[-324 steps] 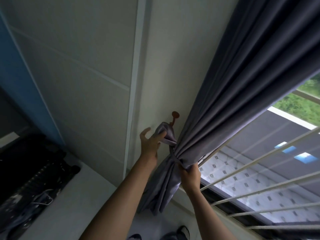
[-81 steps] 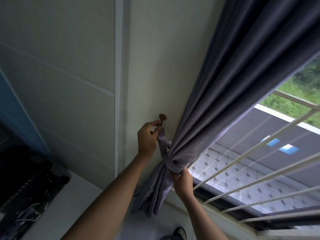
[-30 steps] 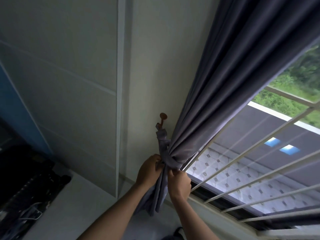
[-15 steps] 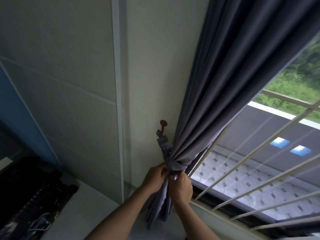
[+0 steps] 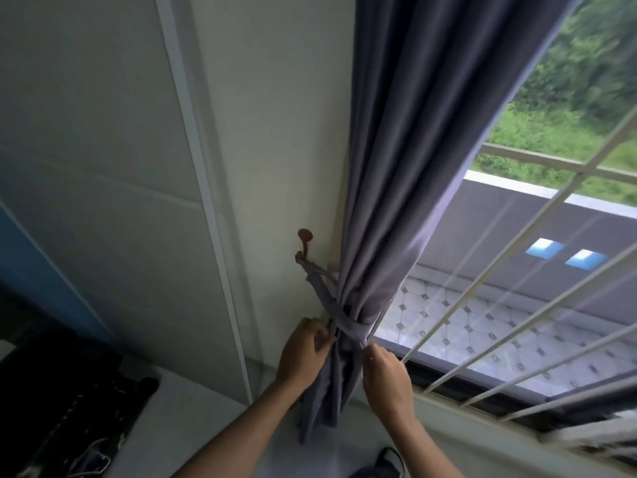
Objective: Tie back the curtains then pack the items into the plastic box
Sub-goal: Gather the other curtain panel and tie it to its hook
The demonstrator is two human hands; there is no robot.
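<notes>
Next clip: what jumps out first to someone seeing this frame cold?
The grey curtain dominates, falling from the top and gathered low at centre by a tieback looped up to a brown wall hook. Just below the band, the left hand and right hand grip the bundled fabric from either side. At right, a white window grille crosses a bright view of greenery.

No readable text, labels, brands, numbers or signs anywhere in view.

The curtain [image 5: 406,167] runs past the top edge; greenery [image 5: 586,81] outside is blurred.
</notes>
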